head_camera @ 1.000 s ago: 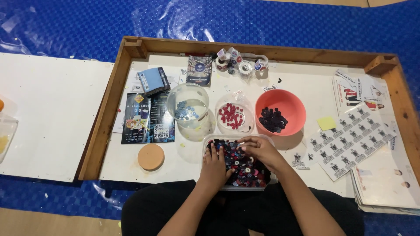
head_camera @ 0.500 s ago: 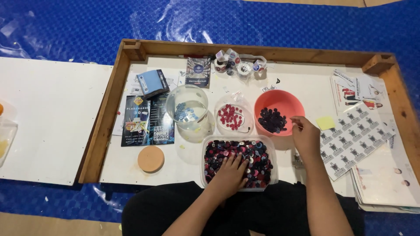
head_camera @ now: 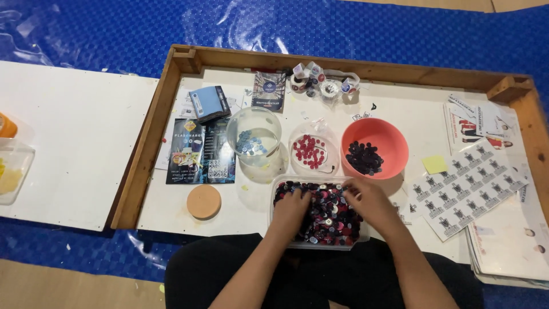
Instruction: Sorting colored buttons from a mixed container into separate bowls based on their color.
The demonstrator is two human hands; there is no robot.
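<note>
Rejoining left hand (head_camera: 291, 207), right hand (head_camera: 366, 197) back in button tub (head_camera: 277, 189).

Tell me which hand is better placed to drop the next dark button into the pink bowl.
Probably the right hand. It rests at the right end of the clear tub of mixed buttons, just below the pink bowl. The left hand sits further left, nearer the red-button container.

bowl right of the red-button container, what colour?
Coral pink bowl, holding dark buttons; clearest in the head view.
</note>
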